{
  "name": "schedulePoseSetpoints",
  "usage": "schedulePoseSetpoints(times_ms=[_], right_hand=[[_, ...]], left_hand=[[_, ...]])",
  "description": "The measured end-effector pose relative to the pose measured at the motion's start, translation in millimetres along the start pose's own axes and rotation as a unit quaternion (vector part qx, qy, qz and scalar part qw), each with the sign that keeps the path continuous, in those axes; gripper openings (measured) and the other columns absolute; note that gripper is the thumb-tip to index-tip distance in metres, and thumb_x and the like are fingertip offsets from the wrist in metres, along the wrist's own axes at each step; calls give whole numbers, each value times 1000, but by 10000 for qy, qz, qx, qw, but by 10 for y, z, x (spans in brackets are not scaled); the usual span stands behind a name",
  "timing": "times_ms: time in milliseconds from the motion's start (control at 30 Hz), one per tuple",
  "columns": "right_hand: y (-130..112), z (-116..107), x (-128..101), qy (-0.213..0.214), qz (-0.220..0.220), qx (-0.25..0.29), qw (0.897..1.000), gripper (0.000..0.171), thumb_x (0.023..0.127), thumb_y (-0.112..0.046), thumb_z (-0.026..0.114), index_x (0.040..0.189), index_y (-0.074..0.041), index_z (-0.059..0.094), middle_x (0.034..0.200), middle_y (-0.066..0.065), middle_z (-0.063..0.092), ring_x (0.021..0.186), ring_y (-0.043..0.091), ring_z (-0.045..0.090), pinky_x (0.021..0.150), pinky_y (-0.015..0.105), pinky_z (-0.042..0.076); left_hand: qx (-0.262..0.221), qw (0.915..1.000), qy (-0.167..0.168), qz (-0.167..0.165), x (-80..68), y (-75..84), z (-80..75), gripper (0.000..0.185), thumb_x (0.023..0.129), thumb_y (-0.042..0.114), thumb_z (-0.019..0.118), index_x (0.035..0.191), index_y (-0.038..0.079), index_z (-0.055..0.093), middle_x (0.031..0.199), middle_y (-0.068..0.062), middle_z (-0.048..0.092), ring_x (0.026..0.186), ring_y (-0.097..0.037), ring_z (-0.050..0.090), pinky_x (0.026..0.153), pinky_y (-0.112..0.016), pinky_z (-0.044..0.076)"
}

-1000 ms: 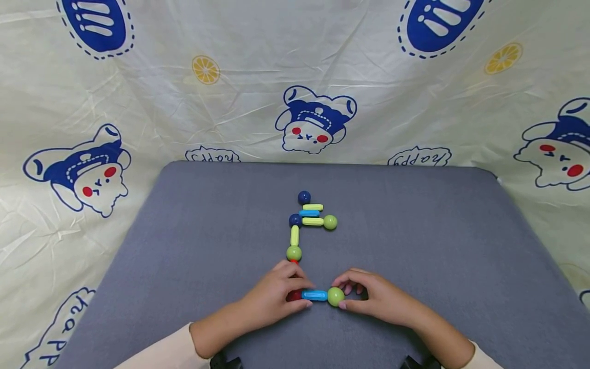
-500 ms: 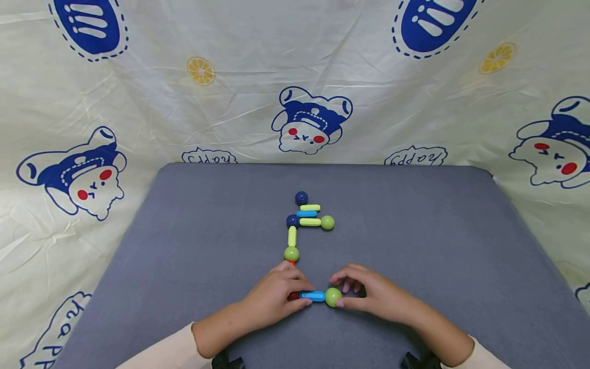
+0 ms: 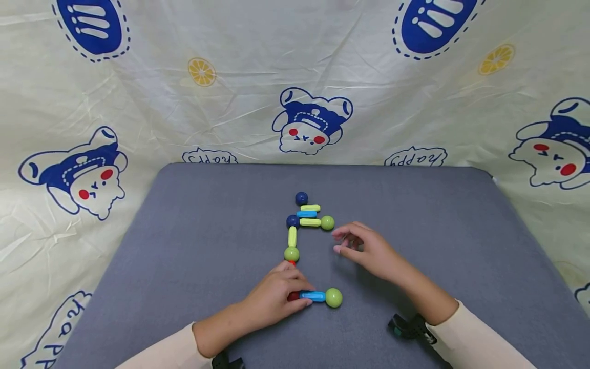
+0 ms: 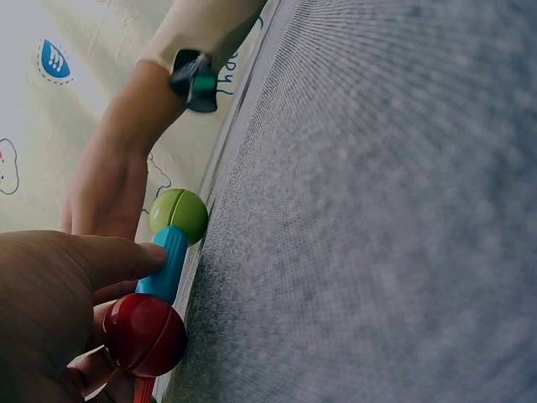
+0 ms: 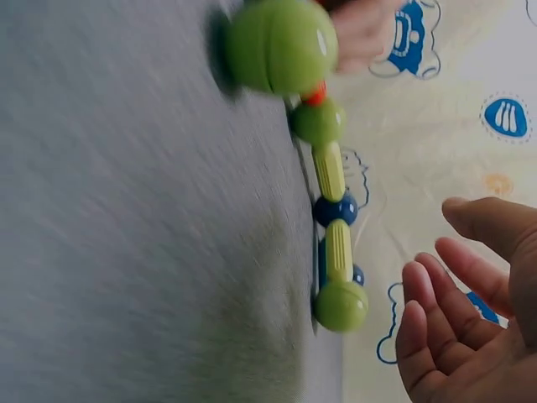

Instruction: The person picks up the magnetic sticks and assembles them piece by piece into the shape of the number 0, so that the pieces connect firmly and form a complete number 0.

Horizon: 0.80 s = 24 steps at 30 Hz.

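My left hand (image 3: 278, 290) reaches around a dark red ball (image 4: 144, 334) and pinches the left end of a blue magnetic rod (image 3: 313, 296). At the rod's other end sits a large green ball (image 3: 334, 298). A bit of red rod (image 3: 292, 263) shows past the left fingers, touching another green ball (image 3: 291, 254); the hand hides the rest. From there a yellow rod (image 3: 292, 237) runs up to a dark blue ball (image 3: 292, 221). My right hand (image 3: 375, 253), fingers loosely bent and holding nothing, hovers right of the green ball (image 3: 327, 222) at the end of a sideways yellow rod (image 3: 310, 222).
Behind that sideways rod lie a loose-looking blue rod (image 3: 307, 214) and a yellow rod (image 3: 310, 208), with a dark blue ball (image 3: 301, 198) farthest back. Grey cloth covers the table (image 3: 207, 230). A printed white sheet (image 3: 249, 118) hangs behind its far edge.
The right hand has left the large green ball at the front and moved up and away from the body, toward the rear pieces. My left hand keeps its grip in place.
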State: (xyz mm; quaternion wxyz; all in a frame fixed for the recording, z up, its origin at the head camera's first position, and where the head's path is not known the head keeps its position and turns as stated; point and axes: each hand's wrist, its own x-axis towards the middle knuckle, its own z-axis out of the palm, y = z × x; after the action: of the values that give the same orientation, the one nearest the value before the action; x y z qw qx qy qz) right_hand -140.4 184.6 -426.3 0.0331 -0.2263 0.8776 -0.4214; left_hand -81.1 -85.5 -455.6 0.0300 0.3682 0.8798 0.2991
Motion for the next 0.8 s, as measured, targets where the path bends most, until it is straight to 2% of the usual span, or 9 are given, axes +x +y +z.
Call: schedulePoseSetpoints(times_ms=[167, 400, 600, 800], right_hand=[[79, -39, 302, 200, 291, 0, 9994, 28, 95, -19, 72, 120, -7, 69, 109, 8, 66, 92, 15, 60, 80, 29, 52], [170, -25, 626, 229, 547, 46, 9982, 29, 97, -19, 69, 122, -4, 68, 111, 12, 65, 98, 22, 61, 89, 41, 53], [233, 9, 823, 68, 686, -104, 9976, 29, 97, -19, 68, 123, -5, 68, 115, 13, 64, 101, 26, 61, 94, 47, 53], [308, 43, 988, -247, 793, -369, 9959, 32, 101, -19, 62, 130, -6, 66, 124, 16, 62, 110, 30, 62, 93, 47, 51]], left_hand=[[-27, 10000, -11, 10, 4, -16, 8, 20, 91, 31, 76, 110, 22, 78, 100, 11, 70, 95, -5, 48, 84, -17, 43], [-50, 10000, -15, 29, 13, -14, 5, 21, 91, 31, 76, 110, 22, 78, 101, 11, 70, 94, -5, 48, 82, -16, 42], [-101, 9999, 16, 68, 8, -15, 5, 21, 91, 30, 77, 110, 21, 79, 100, 11, 71, 94, -5, 48, 82, -16, 42], [-104, 9999, 42, 62, -3, -24, 4, 21, 90, 30, 78, 109, 21, 79, 100, 11, 71, 94, -5, 48, 82, -15, 41]])
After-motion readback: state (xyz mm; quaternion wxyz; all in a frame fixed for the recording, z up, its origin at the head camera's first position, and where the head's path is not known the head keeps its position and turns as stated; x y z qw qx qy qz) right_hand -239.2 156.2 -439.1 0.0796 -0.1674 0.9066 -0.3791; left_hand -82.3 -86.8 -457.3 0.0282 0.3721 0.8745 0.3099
